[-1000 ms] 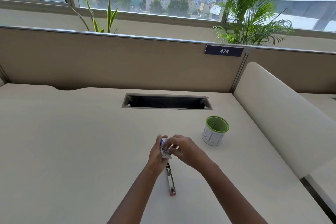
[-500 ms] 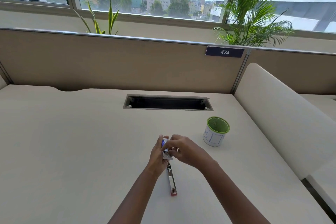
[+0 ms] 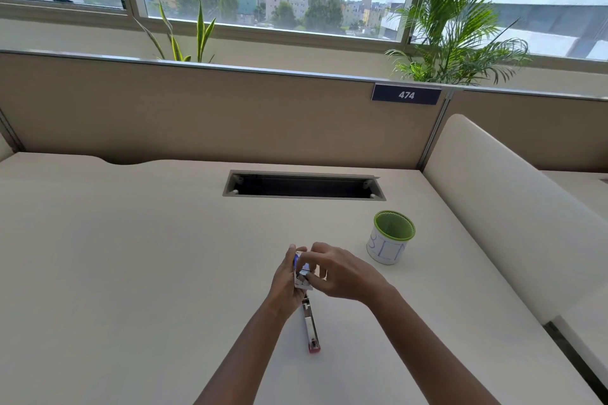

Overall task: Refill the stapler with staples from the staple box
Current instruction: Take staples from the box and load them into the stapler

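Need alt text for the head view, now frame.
Both hands, left and right, hold a small staple box above an open stapler lying on a white desk. A green-rimmed cup stands to the right.

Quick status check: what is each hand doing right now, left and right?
Left hand: closed around the staple box, holding it above the stapler.
Right hand: fingertips pinched on the same box; whether they grip staples cannot be told.

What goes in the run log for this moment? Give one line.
phase: opening box | left hand: holds small white-and-blue staple box | right hand: fingers at box | slim metal red-tipped stapler: on white desk, untouched
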`<state>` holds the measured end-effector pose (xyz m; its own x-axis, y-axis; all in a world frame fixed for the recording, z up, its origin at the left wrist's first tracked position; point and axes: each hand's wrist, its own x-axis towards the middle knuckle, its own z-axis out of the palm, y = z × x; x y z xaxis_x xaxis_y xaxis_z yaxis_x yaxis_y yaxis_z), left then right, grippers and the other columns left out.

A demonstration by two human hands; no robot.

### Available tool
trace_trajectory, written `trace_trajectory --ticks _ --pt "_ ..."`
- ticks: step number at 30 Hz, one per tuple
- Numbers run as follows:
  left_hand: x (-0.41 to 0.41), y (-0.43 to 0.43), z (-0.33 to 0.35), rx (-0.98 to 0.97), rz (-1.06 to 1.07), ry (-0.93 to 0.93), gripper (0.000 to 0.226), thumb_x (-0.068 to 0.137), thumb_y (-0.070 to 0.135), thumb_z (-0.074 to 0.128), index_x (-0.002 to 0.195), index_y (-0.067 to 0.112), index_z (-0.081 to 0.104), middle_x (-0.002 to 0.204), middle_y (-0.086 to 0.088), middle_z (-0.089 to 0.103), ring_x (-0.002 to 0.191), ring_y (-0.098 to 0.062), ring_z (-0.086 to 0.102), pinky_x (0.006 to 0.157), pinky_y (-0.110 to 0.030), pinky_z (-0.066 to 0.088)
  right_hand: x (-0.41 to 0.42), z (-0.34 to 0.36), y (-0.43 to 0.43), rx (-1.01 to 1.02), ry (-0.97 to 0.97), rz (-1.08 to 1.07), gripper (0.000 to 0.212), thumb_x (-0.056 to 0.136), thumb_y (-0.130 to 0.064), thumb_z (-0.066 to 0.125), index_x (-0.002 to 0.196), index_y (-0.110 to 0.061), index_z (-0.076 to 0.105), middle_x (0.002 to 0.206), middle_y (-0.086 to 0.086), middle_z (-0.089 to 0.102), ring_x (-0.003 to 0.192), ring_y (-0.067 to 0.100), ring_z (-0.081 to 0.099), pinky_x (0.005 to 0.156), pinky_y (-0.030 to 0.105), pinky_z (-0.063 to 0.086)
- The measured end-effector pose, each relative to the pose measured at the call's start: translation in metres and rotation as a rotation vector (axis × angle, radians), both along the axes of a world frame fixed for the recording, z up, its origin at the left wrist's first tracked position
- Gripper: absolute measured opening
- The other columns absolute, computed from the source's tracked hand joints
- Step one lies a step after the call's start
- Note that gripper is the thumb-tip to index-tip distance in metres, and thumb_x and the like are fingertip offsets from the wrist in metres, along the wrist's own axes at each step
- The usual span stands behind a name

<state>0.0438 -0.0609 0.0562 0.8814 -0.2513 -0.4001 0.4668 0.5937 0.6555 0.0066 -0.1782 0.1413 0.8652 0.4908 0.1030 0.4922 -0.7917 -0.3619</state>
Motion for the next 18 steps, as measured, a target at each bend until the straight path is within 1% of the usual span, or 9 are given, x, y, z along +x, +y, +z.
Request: trace_trajectory --ticks 2,5,8,11,12,14,16,18 --pt "-0.0001 0.0011 -0.0016 0.006 0.004 0.013 0.03 0.097 0.035 0.041 0.088 0.014 0.06 0.059 0.001 0.069 0.048 -0.008 0.066 0.042 -0.015 0.049 0.0001 -0.0009 -0.0006 0.0 0.012 0.007 0.018 0.087 -0.017 0.055 0.104 -0.018 0.061 0.099 0.009 0.061 0.072 0.017 0.054 0.065 0.024 0.041" --pt "-0.0012 0.0008 -0.0011 0.023 -0.006 0.015 0.031 0.097 0.036 0.041 0.089 0.013 0.06 0.07 -0.005 0.061 0.046 -0.009 0.062 0.041 -0.016 0.046 0.0015 0.0 -0.0002 0.003 0.031 0.009 0.019 0.085 -0.014 0.058 0.103 -0.017 0.064 0.1 0.009 0.063 0.072 0.013 0.053 0.066 0.023 0.042" --pt "-0.0036 -0.0011 0.0002 0.036 -0.03 0.002 0.031 0.097 0.035 0.04 0.089 0.012 0.06 0.077 -0.007 0.059 0.05 -0.01 0.061 0.043 -0.017 0.046 0.0035 0.0028 0.0011 0.004 0.054 -0.005 0.019 0.083 -0.007 0.059 0.1 -0.013 0.065 0.098 0.012 0.064 0.077 0.021 0.06 0.066 0.025 0.044" --pt "-0.006 -0.0005 0.0019 0.049 -0.038 0.01 0.033 0.098 0.035 0.038 0.089 0.012 0.06 0.078 -0.006 0.061 0.054 -0.009 0.064 0.047 -0.017 0.05 0.0029 0.0042 0.0042 -0.005 0.047 0.005 0.019 0.084 -0.007 0.057 0.1 -0.009 0.064 0.095 0.015 0.064 0.079 0.026 0.061 0.068 0.03 0.049" --pt "-0.0062 -0.0003 0.0024 0.061 -0.043 0.005 0.033 0.098 0.035 0.038 0.09 0.011 0.06 0.076 -0.005 0.062 0.054 -0.009 0.064 0.048 -0.017 0.05 0.0022 0.004 0.005 -0.01 0.038 0.002 0.019 0.084 -0.007 0.055 0.101 -0.008 0.063 0.096 0.015 0.064 0.08 0.027 0.061 0.069 0.034 0.051" --pt "-0.0064 -0.0003 0.0038 0.074 -0.05 -0.009 0.034 0.098 0.034 0.038 0.087 0.01 0.06 0.062 -0.002 0.064 0.051 -0.008 0.062 0.046 -0.017 0.049 0.0008 0.0029 0.0054 -0.028 0.018 -0.014 0.021 0.085 -0.006 0.052 0.103 -0.005 0.061 0.097 0.017 0.063 0.082 0.031 0.06 0.072 0.041 0.052" --pt "-0.0064 -0.0006 0.0049 0.078 -0.049 -0.017 0.035 0.098 0.033 0.038 0.083 0.01 0.059 0.052 0.0 0.062 0.045 -0.007 0.06 0.042 -0.017 0.047 -0.0002 0.0021 0.0048 -0.029 0.011 -0.021 0.023 0.086 -0.006 0.051 0.107 -0.004 0.06 0.099 0.017 0.062 0.083 0.031 0.06 0.073 0.042 0.053" --pt "-0.0066 -0.0003 0.0055 0.067 -0.047 -0.023 0.036 0.099 0.033 0.038 0.081 0.01 0.059 0.05 0.0 0.061 0.043 -0.007 0.06 0.041 -0.016 0.046 -0.0007 0.002 0.0042 -0.003 0.012 -0.021 0.024 0.087 -0.006 0.051 0.11 -0.005 0.06 0.099 0.017 0.061 0.083 0.029 0.06 0.075 0.041 0.053"
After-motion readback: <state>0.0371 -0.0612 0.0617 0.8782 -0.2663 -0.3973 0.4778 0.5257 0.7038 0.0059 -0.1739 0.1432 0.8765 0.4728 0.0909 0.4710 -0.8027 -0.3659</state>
